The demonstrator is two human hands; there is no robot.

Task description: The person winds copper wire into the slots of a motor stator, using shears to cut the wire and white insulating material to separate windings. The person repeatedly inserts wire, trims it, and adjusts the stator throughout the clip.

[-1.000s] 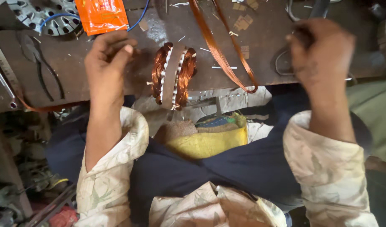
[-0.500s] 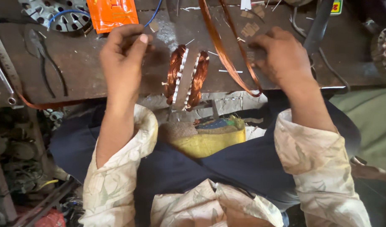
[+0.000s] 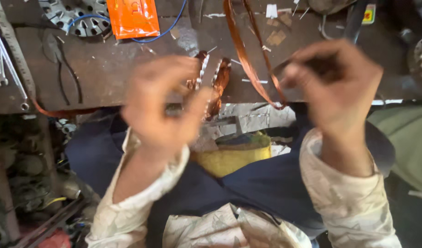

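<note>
**At the tabletop edge: two hands on copper windings**

On the dark tabletop [image 3: 105, 87], spanners [image 3: 4, 69] lie far left, an orange packet [image 3: 132, 17] beyond. The blurred left hand [image 3: 162, 103] pinches at the copper coil [image 3: 215, 82], just beside it. The right hand [image 3: 333, 87] is closed on a copper strip [image 3: 248, 59] looping off the edge.

On the workbench [image 3: 105, 78] the wire coils [image 3: 213, 78] lie between both hands — pouch [image 3: 132, 18] behind, spanners [image 3: 4, 69] far left.

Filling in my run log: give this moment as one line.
left hand: at copper coils | right hand: pinching copper wire loop | workbench: orange packet, spanners
</note>
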